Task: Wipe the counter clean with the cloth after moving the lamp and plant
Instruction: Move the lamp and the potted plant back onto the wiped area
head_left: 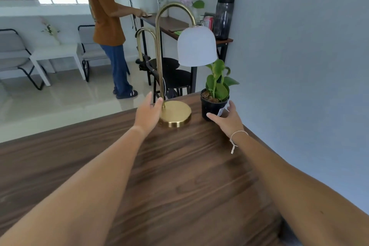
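Left hand (148,113) fingers spread beside lamp (175,114) base (brass), right hand (226,119) open around plant (214,94) pot

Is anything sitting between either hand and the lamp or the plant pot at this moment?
Nothing visible does. The left hand is open right beside the lamp stem above its brass base. The right hand is open at the plant pot, fingers spread around its near side. Only bare counter lies beneath them.

place: home living room | cues: armchairs (14,54), white side table (56,54), bar stools (175,78)
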